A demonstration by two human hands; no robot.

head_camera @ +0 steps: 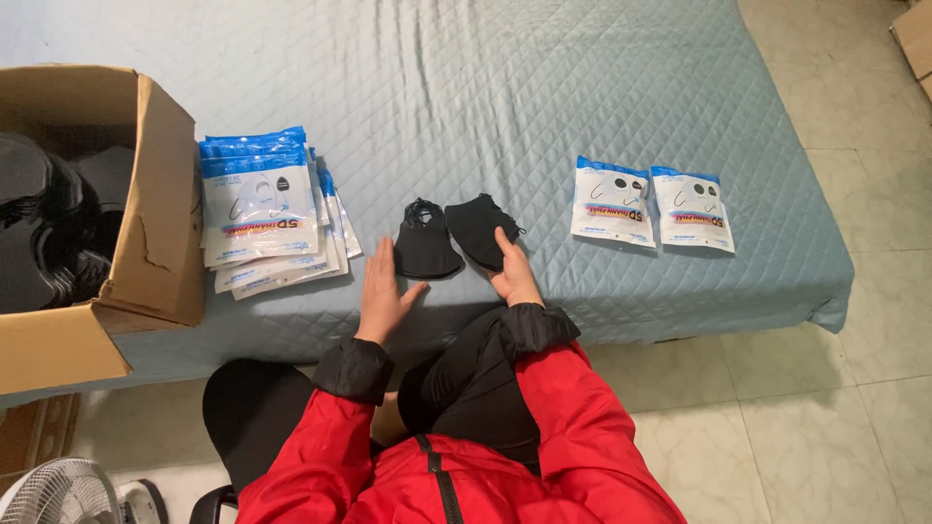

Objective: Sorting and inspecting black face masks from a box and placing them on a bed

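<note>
Quilted bed (582, 87) — box (146, 194) cut off, its dark contents (49, 223) unclear.

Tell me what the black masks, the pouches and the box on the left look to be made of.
Black masks: matte cloth, probably, soft and creased.
Pouches: glossy plastic film, judging by the sheen.
Box: brown corrugated cardboard, torn at the flap.

Your left hand (383, 291) lies flat, fingers spread (palm down); your right hand (512, 267) rests with fingers loosely curled.
</note>
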